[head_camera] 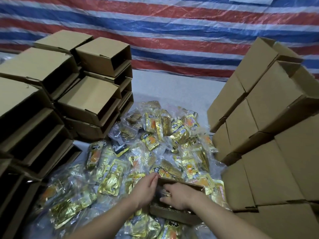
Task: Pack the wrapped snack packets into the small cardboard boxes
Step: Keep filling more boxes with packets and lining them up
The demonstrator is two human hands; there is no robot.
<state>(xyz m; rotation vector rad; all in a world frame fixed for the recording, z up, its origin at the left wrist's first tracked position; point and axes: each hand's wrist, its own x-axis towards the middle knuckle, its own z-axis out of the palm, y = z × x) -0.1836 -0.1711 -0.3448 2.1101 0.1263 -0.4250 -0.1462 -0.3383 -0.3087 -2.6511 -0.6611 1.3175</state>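
so, on my left the empty boxes [89, 100] sit stacked with their mouths open. the snack packets [155, 135] lie heaped between the stacks. my left hand [146, 190] presses flat, fingers straight, against the left wall of the open box [172, 215] resting on the heap. my right hand [179, 195] reaches inside it, fingers spread over packets, holding nothing that i can see. i judge i'm settling a load; next i need another packet from the heap. closed boxes [269, 135] stand on my right.
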